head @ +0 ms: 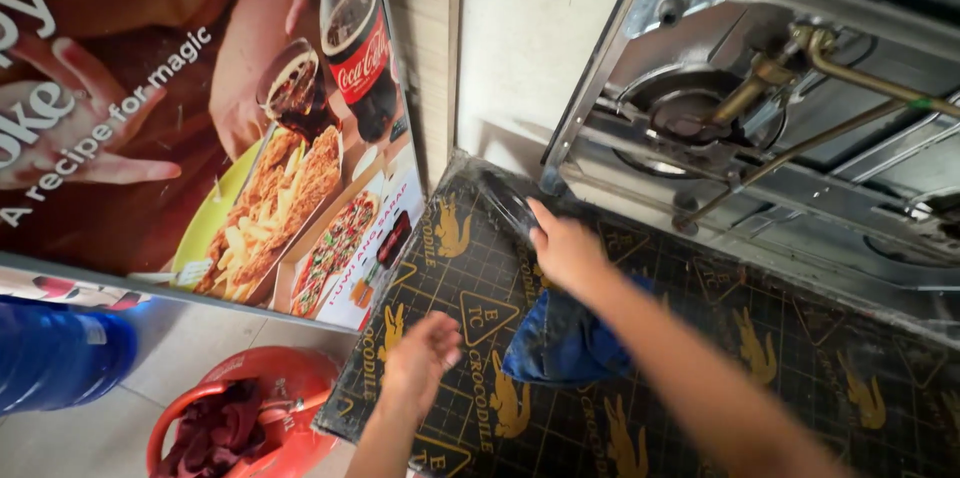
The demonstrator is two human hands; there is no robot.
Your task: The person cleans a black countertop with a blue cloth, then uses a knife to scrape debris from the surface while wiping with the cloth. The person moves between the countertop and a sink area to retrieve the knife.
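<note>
The right hand [565, 250] reaches forward over a dark patterned mat [800, 358] that covers the desk, its fingers [537, 225] closed around a blurred, shiny dark strip [505, 203] that looks like the mat's plastic film or its far corner; what exactly is pinched cannot be told. A blue cloth [565, 343] lies bunched on the mat just under that forearm, touching the surface and not held by either hand. The left hand [420, 358] hovers nearer the mat's front-left edge, its fingers loosely curled and holding nothing, as far as the view shows. A gas stove [760, 98] is tipped up on its side behind the mat, underside and brass pipes exposed, resting against the wall, so the mat beneath it lies bare. Judging from this, the stove is already lifted out of the way and the cloth is set down, while the corner by the wall is the part being handled; the wide stretch of mat right of the cloth looks untouched. Open room lies right of the cloth; left of the mat the desk edge drops to a red gas cylinder [250, 408] and a blue water jug [60, 353], with a food poster [200, 118] close along that side.
</note>
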